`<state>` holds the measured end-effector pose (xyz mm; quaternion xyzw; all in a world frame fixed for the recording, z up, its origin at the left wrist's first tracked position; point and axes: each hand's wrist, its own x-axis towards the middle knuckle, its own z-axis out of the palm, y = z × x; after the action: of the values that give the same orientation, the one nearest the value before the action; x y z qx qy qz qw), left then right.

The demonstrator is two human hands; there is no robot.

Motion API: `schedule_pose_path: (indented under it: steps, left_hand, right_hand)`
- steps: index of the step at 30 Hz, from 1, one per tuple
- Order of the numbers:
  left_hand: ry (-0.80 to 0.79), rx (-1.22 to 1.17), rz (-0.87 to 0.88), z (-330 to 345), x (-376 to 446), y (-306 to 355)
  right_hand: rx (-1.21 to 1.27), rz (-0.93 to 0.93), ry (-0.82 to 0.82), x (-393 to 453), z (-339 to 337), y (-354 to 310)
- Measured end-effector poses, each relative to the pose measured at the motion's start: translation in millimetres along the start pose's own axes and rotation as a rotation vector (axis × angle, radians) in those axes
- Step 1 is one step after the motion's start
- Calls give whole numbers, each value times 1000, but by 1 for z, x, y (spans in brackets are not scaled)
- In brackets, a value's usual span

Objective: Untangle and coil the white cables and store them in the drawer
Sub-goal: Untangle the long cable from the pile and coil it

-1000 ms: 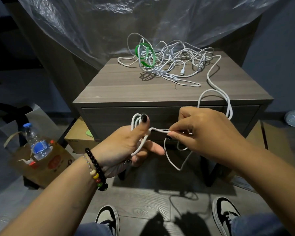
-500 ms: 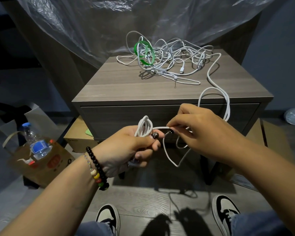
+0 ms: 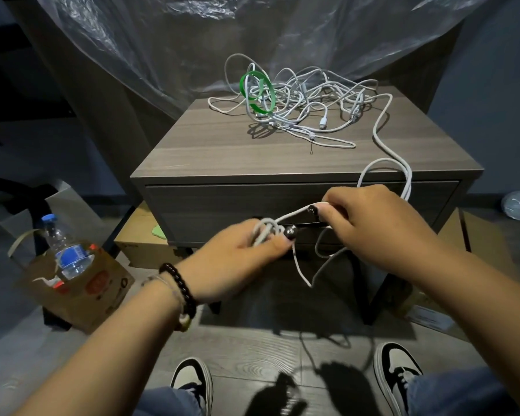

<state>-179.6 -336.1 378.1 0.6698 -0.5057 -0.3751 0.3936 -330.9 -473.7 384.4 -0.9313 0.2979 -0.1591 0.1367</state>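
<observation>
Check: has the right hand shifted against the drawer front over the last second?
Yes. The right hand has risen along the drawer front toward the nightstand top edge, drawing the white cable taut from the left hand.

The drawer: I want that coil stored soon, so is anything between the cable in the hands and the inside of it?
Yes. The drawer is shut, so its front blocks the way. The cable also runs up into the tangle on the nightstand, while the left hand and right hand grip it.
</observation>
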Motion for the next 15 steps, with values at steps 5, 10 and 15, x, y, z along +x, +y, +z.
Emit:
schedule_pose_path:
  steps: [5,10,15]
  left_hand:
    - [105,371,-81,10,8,-18]
    - [254,170,-14,5,15,-16]
    - [424,-164,-86,2,20,-18]
  right_hand:
    - [123,-91,113,-4,5,-9]
    - [282,-156,37,-12,6,-23]
    - [391,-193,-194,-18,7,-34]
